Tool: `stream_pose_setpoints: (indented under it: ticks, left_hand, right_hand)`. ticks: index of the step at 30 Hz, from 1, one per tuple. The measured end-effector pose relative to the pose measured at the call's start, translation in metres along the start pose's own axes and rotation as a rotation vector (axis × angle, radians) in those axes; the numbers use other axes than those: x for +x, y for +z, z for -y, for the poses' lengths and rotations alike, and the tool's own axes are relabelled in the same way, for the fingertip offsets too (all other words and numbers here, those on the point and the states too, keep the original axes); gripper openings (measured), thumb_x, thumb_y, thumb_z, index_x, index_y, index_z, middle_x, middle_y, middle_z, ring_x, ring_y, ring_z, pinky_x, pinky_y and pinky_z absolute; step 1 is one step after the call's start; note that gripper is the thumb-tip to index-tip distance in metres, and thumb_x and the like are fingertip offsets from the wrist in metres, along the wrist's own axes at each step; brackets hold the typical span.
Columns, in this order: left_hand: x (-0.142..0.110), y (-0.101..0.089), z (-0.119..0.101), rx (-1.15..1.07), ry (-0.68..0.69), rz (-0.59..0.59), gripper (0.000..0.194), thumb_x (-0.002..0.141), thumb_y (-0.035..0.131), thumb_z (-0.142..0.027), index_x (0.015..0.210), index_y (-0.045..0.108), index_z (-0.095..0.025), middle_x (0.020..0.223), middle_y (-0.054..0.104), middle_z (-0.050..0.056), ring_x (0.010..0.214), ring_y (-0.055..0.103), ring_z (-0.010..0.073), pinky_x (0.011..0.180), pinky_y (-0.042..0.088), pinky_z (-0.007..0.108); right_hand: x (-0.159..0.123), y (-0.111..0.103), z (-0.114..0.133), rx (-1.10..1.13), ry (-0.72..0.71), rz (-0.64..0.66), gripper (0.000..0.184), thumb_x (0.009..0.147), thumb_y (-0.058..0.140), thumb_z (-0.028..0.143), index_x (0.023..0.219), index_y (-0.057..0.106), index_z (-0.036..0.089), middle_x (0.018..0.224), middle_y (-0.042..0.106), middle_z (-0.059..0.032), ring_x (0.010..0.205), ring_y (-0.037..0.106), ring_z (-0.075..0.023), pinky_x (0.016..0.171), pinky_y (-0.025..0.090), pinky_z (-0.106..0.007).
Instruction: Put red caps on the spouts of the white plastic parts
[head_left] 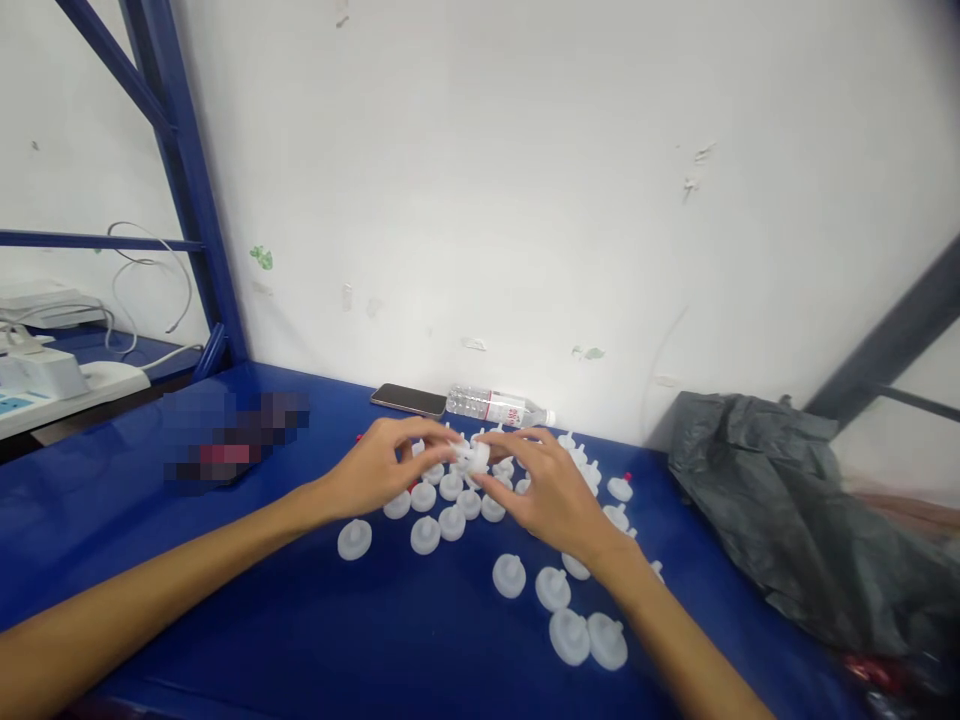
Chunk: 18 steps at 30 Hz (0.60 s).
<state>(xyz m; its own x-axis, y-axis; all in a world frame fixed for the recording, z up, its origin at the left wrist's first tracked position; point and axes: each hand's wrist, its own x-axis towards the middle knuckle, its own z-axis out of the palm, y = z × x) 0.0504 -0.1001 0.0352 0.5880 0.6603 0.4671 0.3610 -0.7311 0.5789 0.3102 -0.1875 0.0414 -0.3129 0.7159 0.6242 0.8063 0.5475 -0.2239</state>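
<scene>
Several small white plastic caps point(452, 521) lie spread over the blue table point(322, 620), each a round disc with a short stub. My left hand point(379, 465) and my right hand point(551, 490) meet above the middle of the pile. Both pinch one white cap point(475, 456) between their fingertips, a little above the others. A few caps at the far edge carry small red tips point(627, 478).
A phone point(408, 399) and a lying water bottle point(499, 407) rest against the white wall. A dark grey plastic bag point(787, 520) is heaped on the right. A blue rack post point(191, 190) stands at left, with white devices and cables point(52, 375) beyond it.
</scene>
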Motion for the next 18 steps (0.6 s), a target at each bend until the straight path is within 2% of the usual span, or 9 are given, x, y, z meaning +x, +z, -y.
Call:
stream_pose_setpoints:
  ticks: [2,4,5,6,11,18]
  left_hand:
    - [0.008,-0.012,0.015,0.054,-0.028,-0.029,0.032,0.110,0.068,-0.048,0.128,0.072,-0.022,0.111,0.079,0.004,0.085,0.077,0.0195,0.076,0.068,0.038]
    - [0.015,-0.027,0.037,0.154,-0.061,-0.055,0.030,0.108,0.072,-0.046,0.125,0.073,-0.022,0.122,0.079,0.006,0.103,0.078,0.0245,0.090,0.068,0.047]
    - [0.018,-0.033,0.050,0.204,-0.078,-0.050,0.024,0.107,0.072,-0.045,0.120,0.075,-0.025,0.127,0.078,0.007,0.109,0.076,0.0250,0.096,0.067,0.048]
    - [0.021,-0.039,0.061,0.243,-0.089,-0.036,0.028,0.106,0.075,-0.044,0.122,0.074,-0.022,0.130,0.077,0.007,0.114,0.076,0.0278,0.099,0.066,0.052]
    - [0.023,-0.048,0.103,0.348,-0.155,0.060,0.029,0.105,0.076,-0.044,0.125,0.073,-0.023,0.130,0.077,0.007,0.110,0.076,0.0267,0.096,0.067,0.050]
    - [0.022,-0.040,0.121,0.340,-0.207,0.132,0.028,0.105,0.076,-0.045,0.124,0.074,-0.024,0.129,0.077,0.007,0.107,0.077,0.0255,0.093,0.068,0.047]
  right_hand:
    - [0.001,-0.006,-0.003,-0.011,0.016,-0.023,0.033,0.100,0.078,0.043,0.129,0.074,0.030,0.097,0.087,-0.0029,0.104,0.078,-0.0338,0.099,0.064,-0.056]
    - [0.001,-0.011,-0.007,-0.027,0.027,-0.034,0.031,0.100,0.077,0.044,0.127,0.075,0.027,0.097,0.086,-0.0049,0.099,0.077,-0.0334,0.097,0.064,-0.056]
    - [0.001,-0.013,-0.009,-0.036,0.029,-0.036,0.031,0.101,0.076,0.044,0.126,0.076,0.026,0.097,0.085,-0.0057,0.098,0.077,-0.0334,0.097,0.063,-0.055]
    - [0.001,-0.013,-0.011,-0.043,0.028,-0.035,0.031,0.101,0.076,0.045,0.125,0.076,0.025,0.096,0.085,-0.0061,0.097,0.077,-0.0332,0.097,0.063,-0.055]
    - [-0.002,-0.009,-0.017,-0.075,0.022,-0.021,0.030,0.101,0.076,0.045,0.123,0.077,0.025,0.094,0.085,-0.0063,0.096,0.077,-0.0336,0.093,0.063,-0.053]
    - [-0.002,-0.007,-0.015,-0.098,0.000,0.020,0.031,0.102,0.075,0.044,0.127,0.076,0.026,0.096,0.087,-0.0061,0.101,0.078,-0.0346,0.094,0.063,-0.054]
